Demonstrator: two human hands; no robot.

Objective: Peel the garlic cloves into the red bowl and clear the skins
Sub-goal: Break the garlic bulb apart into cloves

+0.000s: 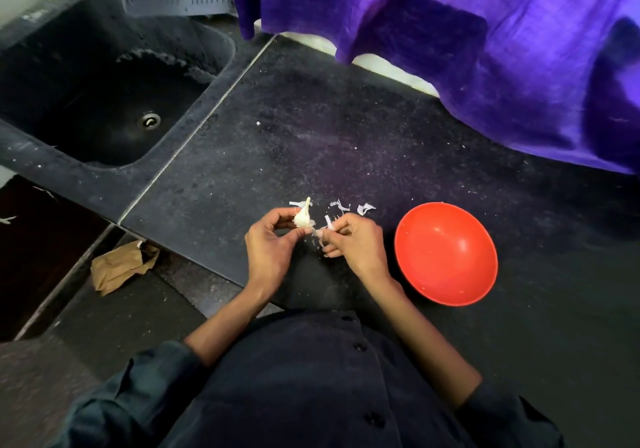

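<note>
My left hand [272, 245] grips a white garlic bulb [303, 216] by its base, stem pointing up and away. Just to its right, my right hand [353, 240] pinches a strip of papery skin [328, 223] between thumb and fingers. Loose skin pieces [349, 207] lie on the dark counter just beyond both hands. The red bowl [446, 254] stands on the counter to the right of my right hand; I see no cloves inside it.
A dark sink [104, 101] with a metal drain lies at the far left. Purple cloth [485, 49] hangs over the counter's back edge. A crumpled brown paper [119, 267] lies on the floor below the counter's left front edge.
</note>
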